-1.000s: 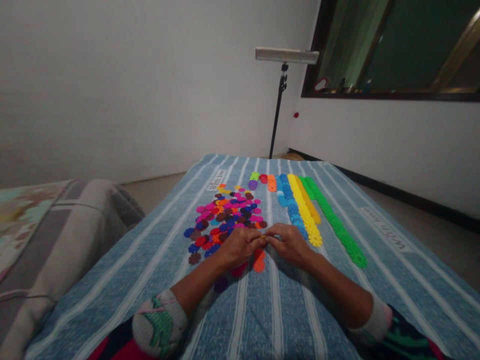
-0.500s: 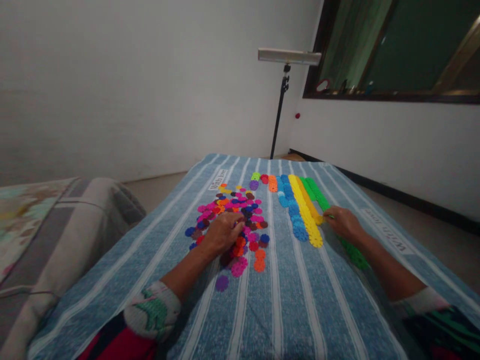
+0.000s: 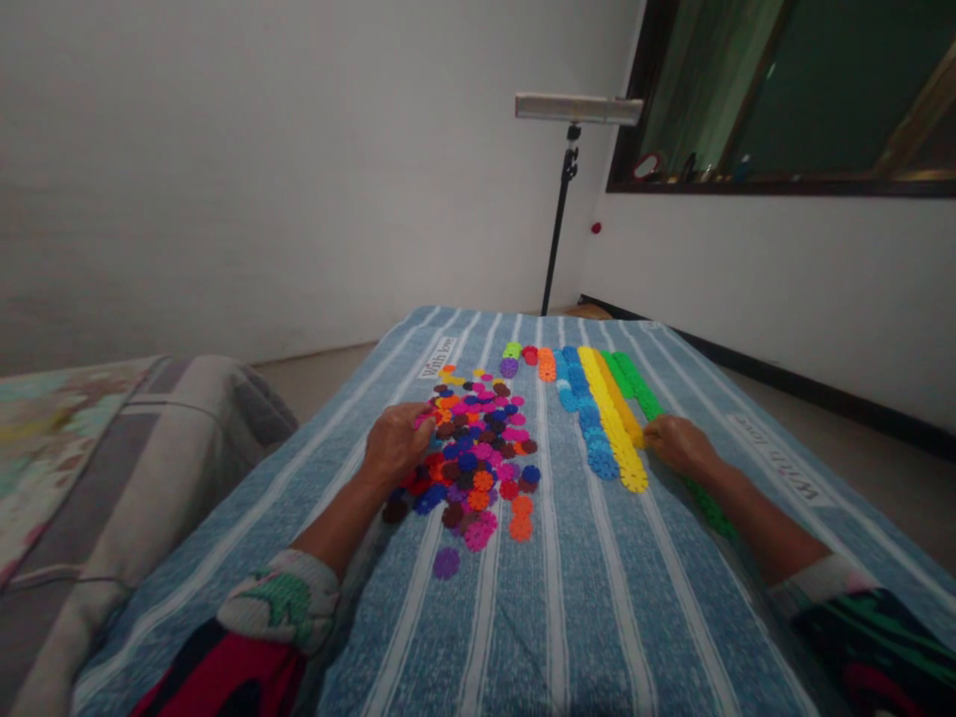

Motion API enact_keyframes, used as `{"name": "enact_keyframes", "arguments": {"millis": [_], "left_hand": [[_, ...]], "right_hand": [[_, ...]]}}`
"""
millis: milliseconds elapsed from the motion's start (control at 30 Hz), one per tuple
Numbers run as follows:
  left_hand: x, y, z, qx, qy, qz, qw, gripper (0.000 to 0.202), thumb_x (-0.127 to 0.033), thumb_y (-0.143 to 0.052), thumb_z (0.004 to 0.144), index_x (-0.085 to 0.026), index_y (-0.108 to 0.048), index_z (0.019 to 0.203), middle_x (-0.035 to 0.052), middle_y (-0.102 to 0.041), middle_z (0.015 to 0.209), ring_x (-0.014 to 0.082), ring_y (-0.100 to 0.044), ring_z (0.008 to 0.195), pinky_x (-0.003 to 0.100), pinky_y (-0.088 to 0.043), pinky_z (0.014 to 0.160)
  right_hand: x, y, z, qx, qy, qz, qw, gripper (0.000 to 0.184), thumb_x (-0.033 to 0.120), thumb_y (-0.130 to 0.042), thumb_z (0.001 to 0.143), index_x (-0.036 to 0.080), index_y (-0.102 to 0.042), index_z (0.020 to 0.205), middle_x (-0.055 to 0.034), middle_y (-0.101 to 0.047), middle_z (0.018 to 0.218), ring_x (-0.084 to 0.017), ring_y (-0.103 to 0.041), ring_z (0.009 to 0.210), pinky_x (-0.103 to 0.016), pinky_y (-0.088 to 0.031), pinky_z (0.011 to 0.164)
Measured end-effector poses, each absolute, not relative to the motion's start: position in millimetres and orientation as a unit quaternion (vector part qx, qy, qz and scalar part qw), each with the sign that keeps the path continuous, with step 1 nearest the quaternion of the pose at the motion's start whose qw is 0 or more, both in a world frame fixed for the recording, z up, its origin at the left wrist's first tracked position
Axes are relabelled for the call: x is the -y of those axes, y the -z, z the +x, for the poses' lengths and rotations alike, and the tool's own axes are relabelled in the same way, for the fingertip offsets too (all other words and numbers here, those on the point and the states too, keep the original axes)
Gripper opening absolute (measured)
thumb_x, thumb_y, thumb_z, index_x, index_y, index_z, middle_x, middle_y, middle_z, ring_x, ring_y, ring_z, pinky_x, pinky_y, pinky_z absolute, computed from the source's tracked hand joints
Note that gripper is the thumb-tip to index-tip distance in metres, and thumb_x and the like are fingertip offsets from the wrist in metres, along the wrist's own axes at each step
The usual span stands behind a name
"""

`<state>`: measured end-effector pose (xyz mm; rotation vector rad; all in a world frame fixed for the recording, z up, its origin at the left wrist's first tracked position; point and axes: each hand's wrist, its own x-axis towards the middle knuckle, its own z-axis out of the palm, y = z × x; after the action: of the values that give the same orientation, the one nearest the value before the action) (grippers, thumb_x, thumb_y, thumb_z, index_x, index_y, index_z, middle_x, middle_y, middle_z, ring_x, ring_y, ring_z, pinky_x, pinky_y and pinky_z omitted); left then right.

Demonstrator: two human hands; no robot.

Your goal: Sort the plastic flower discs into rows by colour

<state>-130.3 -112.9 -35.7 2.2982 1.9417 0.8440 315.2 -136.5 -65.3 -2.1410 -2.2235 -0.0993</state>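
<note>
A mixed pile of small notched plastic discs (image 3: 478, 448), in pink, blue, orange, brown and other colours, lies on the striped cloth. At its left edge is my left hand (image 3: 395, 443), fingers drawn together; pink shows by the fingertips, but whether a disc is held is unclear. Overlapping discs form coloured rows to the right: blue (image 3: 590, 418), yellow (image 3: 616, 423), darker yellow (image 3: 627, 413) and green (image 3: 638, 388). My right hand (image 3: 681, 445) has its fingers pinched at the near end of the darker yellow row, over the green row; its fingertips hide what they grip.
A blue striped cloth (image 3: 373, 617) covers the table. Short rows of orange discs (image 3: 547, 364), red discs (image 3: 530, 356) and purple discs (image 3: 509, 367) sit at the far side. Behind stands a lamp on a black pole (image 3: 557, 229). A draped grey cover (image 3: 216, 408) is at left.
My left hand has moved left from the middle of the pile to its edge, uncovering discs there. My right hand stays by the rows; the green bit at its fingertips no longer shows.
</note>
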Motion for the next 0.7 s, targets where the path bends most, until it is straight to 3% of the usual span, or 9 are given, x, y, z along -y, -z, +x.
{"name": "enact_keyframes", "arguments": {"millis": [467, 700], "left_hand": [[110, 56, -150, -0.752, -0.214, 0.623, -0.024, 0.042, -0.027, -0.045, 0.088, -0.013, -0.067, 0.12, 0.0137, -0.067, 0.128, 0.0268, -0.06, 0.12, 0.035, -0.046, 0.104], [113, 70, -144, -0.75, -0.179, 0.637, 0.0, 0.031, -0.034, -0.043, 0.094, -0.015, -0.067, 0.099, 0.0141, -0.071, 0.109, 0.024, -0.064, 0.105, 0.031, -0.047, 0.091]], "right_hand": [[140, 57, 296, 0.721, 0.044, -0.691, 0.031, 0.032, 0.024, -0.043, 0.092, 0.018, -0.071, 0.079, -0.0082, -0.07, 0.091, -0.02, -0.064, 0.082, -0.026, -0.033, 0.06], [130, 50, 262, 0.752, 0.072, -0.652, 0.071, 0.032, 0.026, -0.044, 0.095, 0.02, -0.075, 0.091, -0.0083, -0.073, 0.1, -0.022, -0.066, 0.092, -0.027, -0.041, 0.07]]}}
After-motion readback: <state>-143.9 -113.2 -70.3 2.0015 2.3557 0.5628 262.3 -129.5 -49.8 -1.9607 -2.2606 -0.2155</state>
